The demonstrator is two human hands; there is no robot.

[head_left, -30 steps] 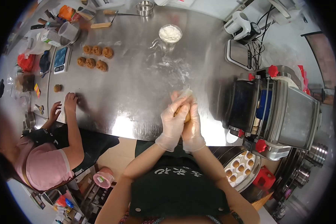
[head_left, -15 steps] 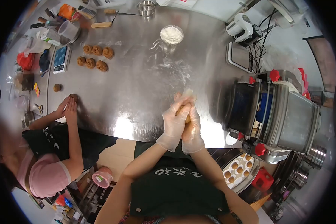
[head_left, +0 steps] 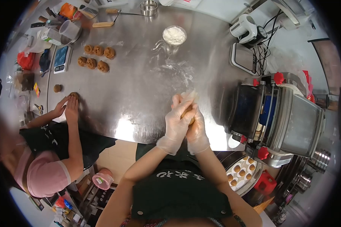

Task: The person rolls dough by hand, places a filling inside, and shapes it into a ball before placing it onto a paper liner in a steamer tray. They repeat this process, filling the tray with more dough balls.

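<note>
In a clear plastic glove, my left hand (head_left: 175, 121) is wrapped round a brownish-yellow dough ball (head_left: 187, 113). My gloved right hand (head_left: 197, 126) closes on the same ball from the other side, and the palms press together. Fingers hide most of the dough. Both hands are held above the steel table (head_left: 140, 87), near its front edge. Beyond them, white flour smears (head_left: 180, 72) mark the metal, and a glass bowl of flour (head_left: 174, 35) stands further back.
Several brown dough pieces (head_left: 91, 63) sit in two rows by a digital scale (head_left: 62, 59). On the left a co-worker's hands (head_left: 70, 104) press on dough. A roller machine (head_left: 280, 117) stands at right, above a tray of dough balls (head_left: 240, 172).
My hands have shifted slightly while staying closed round the dough ball, and the fingers have changed position a little. The co-worker's hands and body have moved slightly.
</note>
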